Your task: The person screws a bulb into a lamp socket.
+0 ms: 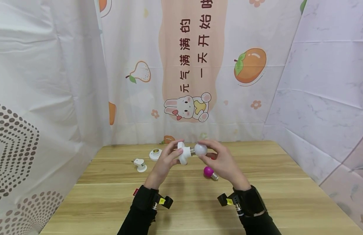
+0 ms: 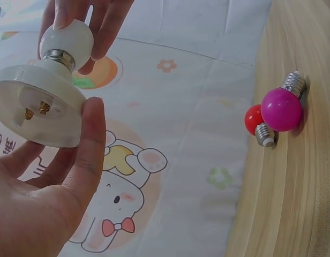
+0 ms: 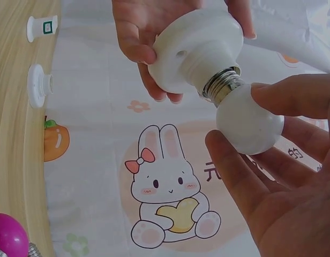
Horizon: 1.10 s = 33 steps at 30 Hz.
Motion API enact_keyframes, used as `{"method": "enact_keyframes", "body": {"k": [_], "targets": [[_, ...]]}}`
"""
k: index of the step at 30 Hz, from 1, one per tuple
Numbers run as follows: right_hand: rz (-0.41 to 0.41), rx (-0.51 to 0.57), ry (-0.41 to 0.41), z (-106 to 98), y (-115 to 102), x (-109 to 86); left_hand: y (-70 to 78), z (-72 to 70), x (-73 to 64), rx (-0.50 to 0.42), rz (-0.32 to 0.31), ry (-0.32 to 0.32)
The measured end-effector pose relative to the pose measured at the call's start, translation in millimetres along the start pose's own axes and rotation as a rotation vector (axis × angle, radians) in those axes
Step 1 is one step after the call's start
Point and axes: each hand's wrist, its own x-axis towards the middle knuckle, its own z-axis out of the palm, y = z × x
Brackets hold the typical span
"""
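My left hand [image 1: 169, 156] grips a white round lamp holder [image 1: 182, 153] by its wide base, above the table. In the left wrist view the hollow underside of the base shows two brass terminals. My right hand [image 1: 221, 160] pinches a white light bulb [image 1: 200, 149] between thumb and fingers. The bulb's metal screw base [image 3: 223, 85] sits at the mouth of the holder's socket, with much of its thread still showing. Bulb and holder are in line, both tilted in the right wrist view.
On the table [image 1: 117, 202], a magenta bulb [image 1: 208, 171] lies beside a red bulb [image 2: 254, 119], below my right hand. To the left stand a second white lamp holder [image 1: 155, 154] and a white plug-in socket [image 1: 140, 165]. A printed curtain [image 1: 134, 107] hangs behind the table.
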Motion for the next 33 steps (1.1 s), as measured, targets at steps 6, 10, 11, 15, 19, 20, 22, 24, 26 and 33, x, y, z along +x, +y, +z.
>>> {"method": "enact_keyframes", "body": {"k": [6, 10, 11, 15, 19, 20, 22, 24, 26, 33], "targets": [[0.000, -0.006, -0.005, 1.3, 0.0, 0.6, -2.1, 0.0, 1.3, 0.011, 0.007, -0.006], [-0.001, -0.005, -0.005, 1.7, -0.4, 0.8, -3.4, 0.2, 1.9, 0.016, 0.010, -0.006], [-0.001, -0.007, -0.005, 1.8, -0.3, 0.8, -3.8, 0.2, 2.0, 0.016, 0.010, -0.007], [0.004, -0.010, -0.006, 2.3, 0.2, 0.5, -4.4, 0.5, 1.6, 0.011, 0.016, -0.008], [0.008, 0.000, -0.003, 2.6, 0.3, 0.2, -4.3, 1.1, 0.9, 0.005, 0.028, -0.009], [0.009, 0.000, -0.002, 2.6, 0.4, 0.1, -4.5, 1.1, 0.9, 0.003, 0.030, -0.010], [0.009, 0.003, 0.000, 2.5, 0.4, 0.0, -4.4, 1.3, 0.6, 0.002, 0.032, -0.009], [0.009, 0.004, 0.002, 2.5, 0.4, 0.0, -4.3, 1.3, 0.5, 0.001, 0.030, -0.007], [0.013, 0.005, 0.002, 2.4, 0.3, 0.0, -4.1, 1.3, 0.4, 0.003, 0.029, -0.007], [0.028, -0.009, -0.003, 1.3, 1.6, 0.7, -3.6, 0.8, 0.1, 0.009, 0.027, -0.012]]}}
